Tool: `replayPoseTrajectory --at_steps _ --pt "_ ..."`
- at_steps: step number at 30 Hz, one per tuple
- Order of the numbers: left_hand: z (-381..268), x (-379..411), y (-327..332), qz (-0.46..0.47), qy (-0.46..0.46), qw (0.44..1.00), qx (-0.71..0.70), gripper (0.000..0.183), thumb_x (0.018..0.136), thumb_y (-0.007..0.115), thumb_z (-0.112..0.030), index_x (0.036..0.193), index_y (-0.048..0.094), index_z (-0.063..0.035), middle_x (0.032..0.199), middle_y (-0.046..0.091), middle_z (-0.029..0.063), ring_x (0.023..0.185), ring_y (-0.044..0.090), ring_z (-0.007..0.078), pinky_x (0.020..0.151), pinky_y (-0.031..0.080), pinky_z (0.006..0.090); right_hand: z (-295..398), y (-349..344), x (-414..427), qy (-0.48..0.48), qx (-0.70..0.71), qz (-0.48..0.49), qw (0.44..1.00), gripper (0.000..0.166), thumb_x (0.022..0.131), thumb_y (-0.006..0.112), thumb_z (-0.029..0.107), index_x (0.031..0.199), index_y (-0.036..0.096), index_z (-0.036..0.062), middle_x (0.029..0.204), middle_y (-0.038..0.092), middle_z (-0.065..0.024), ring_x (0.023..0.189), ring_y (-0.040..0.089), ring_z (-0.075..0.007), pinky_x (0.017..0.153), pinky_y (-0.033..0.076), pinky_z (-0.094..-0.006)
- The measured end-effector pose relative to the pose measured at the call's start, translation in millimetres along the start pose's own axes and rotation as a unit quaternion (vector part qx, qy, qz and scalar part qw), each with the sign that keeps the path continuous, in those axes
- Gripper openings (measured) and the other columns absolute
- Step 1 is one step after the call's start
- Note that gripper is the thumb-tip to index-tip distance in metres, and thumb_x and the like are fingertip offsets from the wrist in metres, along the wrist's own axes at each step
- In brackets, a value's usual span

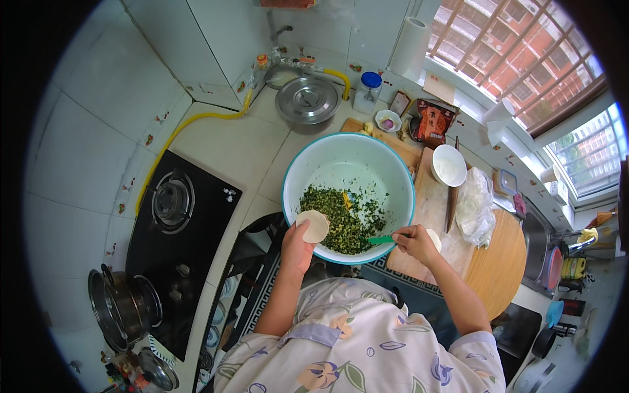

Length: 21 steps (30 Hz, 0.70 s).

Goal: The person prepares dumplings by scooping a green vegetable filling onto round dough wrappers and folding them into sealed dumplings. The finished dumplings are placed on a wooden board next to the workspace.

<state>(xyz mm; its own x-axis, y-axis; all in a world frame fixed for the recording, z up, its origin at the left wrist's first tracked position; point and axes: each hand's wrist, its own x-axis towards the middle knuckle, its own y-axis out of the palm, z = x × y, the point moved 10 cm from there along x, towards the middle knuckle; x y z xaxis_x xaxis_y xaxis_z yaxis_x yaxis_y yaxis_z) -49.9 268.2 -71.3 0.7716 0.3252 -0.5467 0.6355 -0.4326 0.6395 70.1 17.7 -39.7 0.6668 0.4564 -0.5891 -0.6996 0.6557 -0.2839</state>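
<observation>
A round dough wrapper [313, 226] lies flat on the fingers of my left hand [298, 250], over the near left rim of a large white enamel basin [344, 162] with a blue edge. Chopped green filling [334, 221] covers the near part of the basin's floor. My right hand [416, 244] grips the handle of a green utensil [381, 239] at the near right rim. Its tip reaches into the filling, so its full shape is hidden. Partly behind my right hand, another pale dough round [434, 239] rests on the wooden cutting board [422, 206].
A white bowl [448, 165], a wooden rolling pin [451, 209] and a plastic bag [475, 206] lie on the board. Behind the basin stands a lidded steel pot [308, 102]. A black gas stove [182, 245] is at left; a sink [535, 240] is at right.
</observation>
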Motion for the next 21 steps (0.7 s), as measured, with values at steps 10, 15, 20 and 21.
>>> replayPoseTrajectory --at_steps 10,15,20,21 --pt "4.1 7.7 1.7 0.002 -0.01 0.998 -0.054 0.038 0.095 0.045 -0.014 0.126 0.045 0.0066 0.122 0.056 0.0212 0.115 0.055 0.0307 0.099 0.045 0.039 -9.7 -8.7 -5.6 0.057 0.327 -0.022 0.943 0.013 0.089 0.062 0.012 0.088 0.064 -0.0014 0.056 0.046 0.0019 0.043 0.032 -0.0042 0.04 0.021 -0.0201" --pt "21.5 23.0 32.8 0.016 -0.044 0.994 -0.1 0.038 0.097 0.039 -0.018 0.128 0.043 0.0039 0.128 0.052 0.0182 0.12 0.05 0.0273 0.102 0.042 0.0389 31.4 -14.1 -7.5 -0.049 0.333 -0.073 0.939 0.015 0.091 0.06 0.013 0.09 0.065 -0.0005 0.057 0.048 0.0017 0.044 0.034 -0.0046 0.041 0.022 -0.0198" --pt "25.5 36.4 81.2 0.06 -0.048 0.986 -0.146 0.033 0.099 0.032 -0.021 0.121 0.048 -0.0009 0.118 0.055 0.0107 0.112 0.052 0.0238 0.1 0.042 0.0392 89.0 -9.2 -30.9 -0.239 0.04 -0.205 0.948 0.016 0.09 0.061 0.01 0.099 0.066 -0.0013 0.058 0.052 -0.0011 0.045 0.037 -0.0075 0.042 0.031 -0.0262" --pt "26.0 37.5 86.4 0.057 -0.051 0.985 -0.152 0.033 0.099 0.032 -0.022 0.12 0.048 -0.0012 0.118 0.055 0.0106 0.111 0.053 0.0236 0.099 0.043 0.039 101.0 -3.7 -40.8 -0.287 -0.045 -0.227 0.93 0.016 0.089 0.061 0.008 0.101 0.066 -0.0014 0.058 0.053 -0.0023 0.044 0.037 -0.0082 0.042 0.033 -0.0277"
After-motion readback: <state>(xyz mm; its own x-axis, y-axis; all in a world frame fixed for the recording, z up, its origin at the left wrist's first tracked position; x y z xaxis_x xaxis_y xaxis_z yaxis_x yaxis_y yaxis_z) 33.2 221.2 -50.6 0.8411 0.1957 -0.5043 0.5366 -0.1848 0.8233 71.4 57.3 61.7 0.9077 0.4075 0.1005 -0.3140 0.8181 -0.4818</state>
